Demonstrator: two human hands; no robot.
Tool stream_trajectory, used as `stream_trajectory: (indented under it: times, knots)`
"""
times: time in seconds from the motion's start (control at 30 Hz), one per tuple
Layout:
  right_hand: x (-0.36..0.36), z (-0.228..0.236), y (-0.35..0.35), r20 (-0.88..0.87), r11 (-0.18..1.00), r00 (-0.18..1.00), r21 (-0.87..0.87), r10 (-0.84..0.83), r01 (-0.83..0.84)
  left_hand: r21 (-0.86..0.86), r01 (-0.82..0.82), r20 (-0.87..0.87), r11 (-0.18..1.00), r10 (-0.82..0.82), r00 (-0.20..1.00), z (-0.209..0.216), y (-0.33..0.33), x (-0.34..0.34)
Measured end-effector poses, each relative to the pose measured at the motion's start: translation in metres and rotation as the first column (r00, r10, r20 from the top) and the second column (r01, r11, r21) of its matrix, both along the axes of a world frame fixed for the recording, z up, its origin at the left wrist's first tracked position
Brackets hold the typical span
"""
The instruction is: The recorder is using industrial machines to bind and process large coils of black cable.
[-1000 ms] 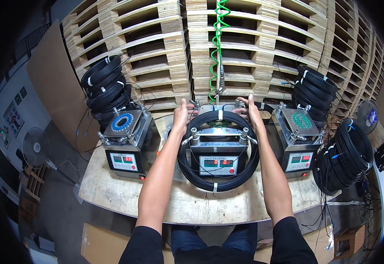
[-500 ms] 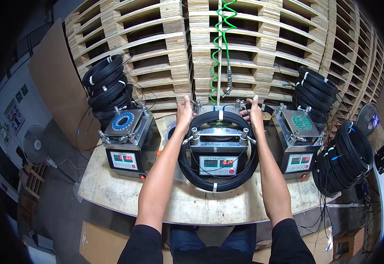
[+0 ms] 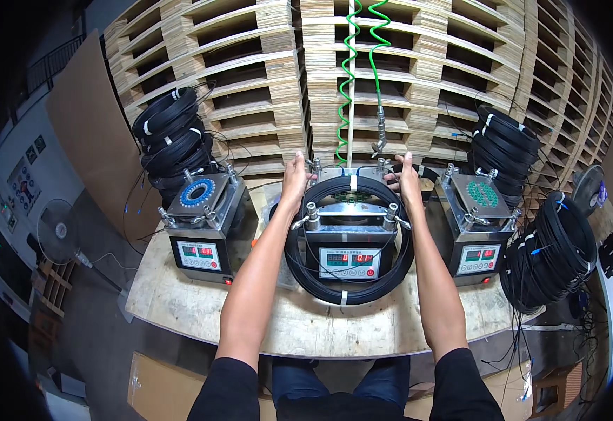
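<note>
A loop of black cable [image 3: 298, 270] bound with white ties leans upright against the front of the middle tabletop machine [image 3: 348, 228]. The machine has a metal top plate, corner posts and a lit display. My left hand [image 3: 295, 181] is at its far left corner, thumb raised and fingers pointing inward by the rear post [image 3: 315, 166]. At the far right corner my right hand [image 3: 407, 185] mirrors it, thumb up and fingers apart beside the other rear post. Both hands look open; whether the fingertips touch the posts or levers is hard to make out. My forearms pass outside the loop.
Similar machines stand left [image 3: 200, 224] and right [image 3: 478, 224] on the wooden table [image 3: 306, 337]. Black cable coils are stacked behind left [image 3: 173, 137], behind right [image 3: 506, 151] and at the right edge [image 3: 548, 252]. A green coiled air hose [image 3: 376, 63] hangs before wooden pallets [image 3: 250, 84].
The hanging air hose with its metal nozzle has swung to the right. Digits on the middle machine's display have changed. My hands and the cable loop have stayed nearly still.
</note>
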State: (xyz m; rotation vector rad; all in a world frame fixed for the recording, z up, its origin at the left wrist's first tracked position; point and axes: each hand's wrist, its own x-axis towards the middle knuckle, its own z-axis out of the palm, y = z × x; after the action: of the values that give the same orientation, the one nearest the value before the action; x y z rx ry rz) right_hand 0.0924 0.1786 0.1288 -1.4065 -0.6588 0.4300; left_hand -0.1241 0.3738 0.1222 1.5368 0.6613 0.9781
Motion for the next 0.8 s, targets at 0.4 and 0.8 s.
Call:
stream_trajectory:
  times: [0.4, 0.8]
  knots:
    - [-0.011, 0.001, -0.028, -0.078, 0.985, 0.984, -0.064, 0.158, -0.163, -0.103, 0.103, 0.099, 0.989, -0.093, 0.991, -0.029, -0.004, -0.031]
    - [-0.010, -0.011, -0.024, 0.004, 0.995, 1.000, 0.104, -0.003, 0.002, -0.035, 0.264, -0.016, 0.964, -0.265, 0.964, 0.010, -0.033, -0.046]
